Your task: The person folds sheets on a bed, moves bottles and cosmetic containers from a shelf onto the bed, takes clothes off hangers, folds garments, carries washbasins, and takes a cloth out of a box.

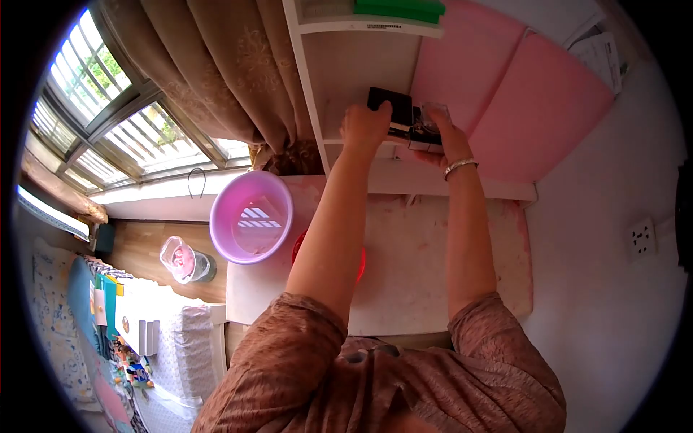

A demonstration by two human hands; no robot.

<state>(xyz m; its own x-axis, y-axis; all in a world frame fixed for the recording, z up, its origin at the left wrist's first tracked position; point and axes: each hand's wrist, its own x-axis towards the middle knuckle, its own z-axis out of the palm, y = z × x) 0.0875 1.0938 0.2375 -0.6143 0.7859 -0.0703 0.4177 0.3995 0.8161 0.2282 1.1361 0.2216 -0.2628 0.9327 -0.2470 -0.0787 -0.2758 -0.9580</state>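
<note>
The small black rectangular box with a pale edge point(390, 107) is held up beyond the far edge of the pale, worn worktop point(411, 289), in front of the white shelf unit point(306, 86). The left hand point(367, 127) is clamped on its left end, the thumb up by the flat dark face. The right hand point(449, 137) is closed about the right side, where a dark piece with shiny parts point(426, 136) shows, some fingers seeming to reach underneath. Whether box and piece are joined cannot be told. Gripping from both sides probably keeps the load level and lets one hand steady it against the other; both arms stretch straight out, likely because the shelf unit stands at the worktop's far edge.

The round purple plastic basin point(232, 198) sits at the worktop's far left corner, seeming to overhang the left edge, perhaps to stay outside the arms' path. Nearer the middle, a bright red object point(297, 245) is mostly hidden behind the left forearm, so its shape and purpose stay unclear.
</note>
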